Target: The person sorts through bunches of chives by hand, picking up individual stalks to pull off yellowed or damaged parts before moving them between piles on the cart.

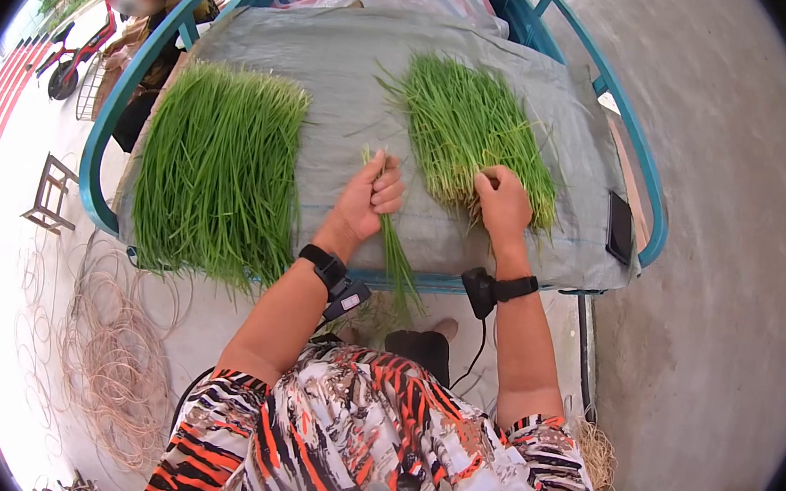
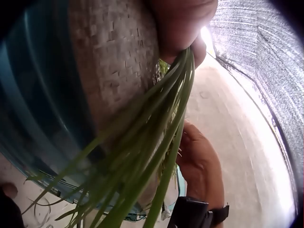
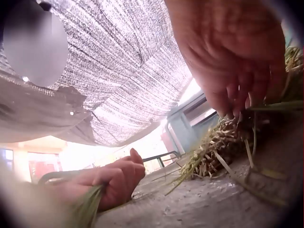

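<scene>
My left hand (image 1: 369, 196) grips a thin bunch of long green chives (image 1: 396, 255), whose leaves hang down toward the front edge of the cart. In the left wrist view these chives (image 2: 164, 123) fan out below the fingers. My right hand (image 1: 506, 204) is at the pale stem ends of the right-hand chive pile (image 1: 471, 121), thumb and fingers curled in among them. The right wrist view has its fingertips (image 3: 228, 111) pinching down at the stems (image 3: 213, 154), close over the grey sheet. A larger, neatly laid chive pile (image 1: 220, 172) lies on the left.
A grey sheet (image 1: 352, 81) covers the cart bed, with blue rails (image 1: 642, 165) around it. A phone (image 1: 619, 228) lies at the right edge. Left of the cart are a seated person (image 1: 155, 10), a stool (image 1: 53, 194) and tangled cord (image 1: 117, 361).
</scene>
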{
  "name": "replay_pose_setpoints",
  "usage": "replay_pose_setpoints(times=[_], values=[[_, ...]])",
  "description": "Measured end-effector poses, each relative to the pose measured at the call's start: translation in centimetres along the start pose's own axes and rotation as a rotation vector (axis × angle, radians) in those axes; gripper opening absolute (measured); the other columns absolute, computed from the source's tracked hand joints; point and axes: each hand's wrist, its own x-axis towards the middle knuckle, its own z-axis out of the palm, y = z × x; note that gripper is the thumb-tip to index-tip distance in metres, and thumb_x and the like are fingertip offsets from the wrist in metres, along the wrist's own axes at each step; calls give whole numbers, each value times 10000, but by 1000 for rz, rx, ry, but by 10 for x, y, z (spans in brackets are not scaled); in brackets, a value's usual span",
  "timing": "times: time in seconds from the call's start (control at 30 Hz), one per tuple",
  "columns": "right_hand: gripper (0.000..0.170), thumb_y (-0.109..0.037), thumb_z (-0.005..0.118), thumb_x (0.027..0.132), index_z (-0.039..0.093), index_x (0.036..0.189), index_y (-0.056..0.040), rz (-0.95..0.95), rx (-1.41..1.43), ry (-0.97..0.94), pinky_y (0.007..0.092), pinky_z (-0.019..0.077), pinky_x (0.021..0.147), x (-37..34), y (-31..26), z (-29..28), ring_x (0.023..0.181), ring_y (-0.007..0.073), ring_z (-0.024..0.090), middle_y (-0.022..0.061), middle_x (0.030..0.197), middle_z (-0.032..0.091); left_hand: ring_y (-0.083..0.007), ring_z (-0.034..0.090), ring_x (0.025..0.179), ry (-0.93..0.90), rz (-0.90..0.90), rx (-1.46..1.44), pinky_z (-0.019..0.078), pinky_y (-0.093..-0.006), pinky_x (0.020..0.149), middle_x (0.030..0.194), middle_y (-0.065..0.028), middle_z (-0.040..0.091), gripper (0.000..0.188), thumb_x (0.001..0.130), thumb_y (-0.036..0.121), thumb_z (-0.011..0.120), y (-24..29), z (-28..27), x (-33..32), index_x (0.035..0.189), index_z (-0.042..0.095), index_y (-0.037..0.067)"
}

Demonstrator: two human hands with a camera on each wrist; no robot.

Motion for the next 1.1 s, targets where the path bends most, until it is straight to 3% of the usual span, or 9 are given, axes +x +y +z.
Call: replay_pose_setpoints(times=[0.13,0.23,0.33,0.5,0.67,0.77,0.93,1.0,1.1], values=[[217,-245,600,844,647,955,-65,44,293,49,312,465,653,-9,1,-17,684,167,600,50,796,648,-48,283,453,-66,-23,-61,255,-193,382,602,47,318,267,992,293,406,0,0,0,943,534,63],[171,-160,602,871,621,960,-16,9,726,66,227,435,615,-23,1,-28,658,78,539,-4,764,600,-41,275,446,-60,-29,-16,247,-191,377,591,51,314,238,986,270,429,2,2,-1,954,533,59],[127,-101,593,884,608,954,4,6,810,83,187,408,604,-47,-17,-51,668,38,499,-29,758,566,-37,264,433,-18,-9,122,231,-191,375,580,60,309,200,966,240,475,3,12,-4,988,537,51],[134,-112,605,884,606,964,-4,28,882,71,192,411,608,-78,-27,-63,661,44,498,-20,756,570,-24,277,429,136,121,515,201,-190,388,601,82,349,202,911,162,567,-9,36,-13,1071,567,39],[117,-97,613,876,614,957,-12,8,788,64,200,411,603,-90,-27,-65,661,49,494,-22,751,569,-7,339,554,-37,264,1077,271,-175,497,665,84,425,302,910,165,577,-22,105,-41,1203,557,99],[107,-83,616,869,619,951,-15,-50,681,47,205,416,608,-93,-29,-71,664,54,497,-17,756,571,-14,362,629,-161,328,1301,314,-179,559,711,70,462,319,920,168,561,-30,106,-38,1237,549,134],[101,-76,626,859,622,936,-11,-109,620,14,206,417,603,-97,-28,-79,663,61,507,-2,795,574,-38,402,667,-203,378,1413,364,-208,583,730,46,462,245,935,180,541,-39,97,-33,1157,556,78],[163,-74,620,862,590,1006,-4,-34,740,-45,210,441,615,-98,-24,-79,675,73,531,20,823,587,-42,422,667,-146,200,1349,376,-212,585,723,41,464,206,939,184,536,-39,101,-39,1090,558,46],[277,-75,605,870,514,1121,2,60,1032,-100,226,482,641,-100,-38,-80,692,99,568,55,855,607,-53,436,652,-125,186,1293,384,-217,580,716,35,469,169,943,179,529,-43,108,-45,1005,548,23]])
